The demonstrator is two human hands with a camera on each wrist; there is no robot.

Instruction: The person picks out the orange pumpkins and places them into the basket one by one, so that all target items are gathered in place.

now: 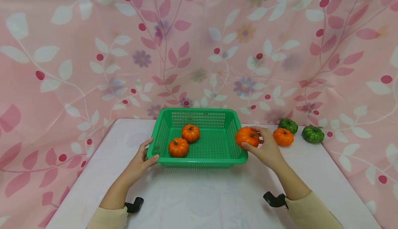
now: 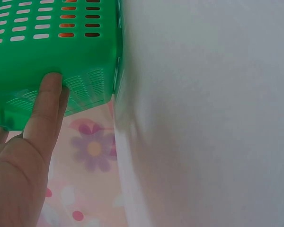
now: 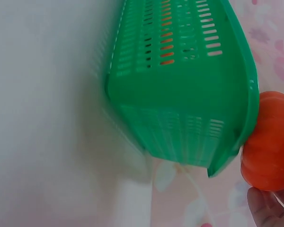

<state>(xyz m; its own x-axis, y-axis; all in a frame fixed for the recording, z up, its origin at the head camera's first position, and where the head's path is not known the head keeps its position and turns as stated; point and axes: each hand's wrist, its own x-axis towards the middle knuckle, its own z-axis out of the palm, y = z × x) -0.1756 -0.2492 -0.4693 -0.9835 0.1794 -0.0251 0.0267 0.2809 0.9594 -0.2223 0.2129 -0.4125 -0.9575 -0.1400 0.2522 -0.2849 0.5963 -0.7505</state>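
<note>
A green plastic basket (image 1: 202,161) stands on the table with two small orange pumpkins (image 1: 190,133) inside, toward its left side. At the basket's left end, my left hand (image 1: 140,161) holds the rim, thumb at the near corner; in the left wrist view its fingers (image 2: 48,101) lie against the outer wall. My right hand (image 1: 266,149) grips another orange pumpkin (image 1: 245,137) between thumb and fingers at the basket's right rim. The right wrist view shows this pumpkin (image 3: 270,146) next to the rim, with part of the hand outside the picture.
Right of the basket, an orange pumpkin (image 1: 283,137) and two green pumpkins (image 1: 313,134) sit near the table's back right corner. White cloth covers the table (image 1: 199,194). A pink floral curtain (image 1: 199,49) hangs behind it.
</note>
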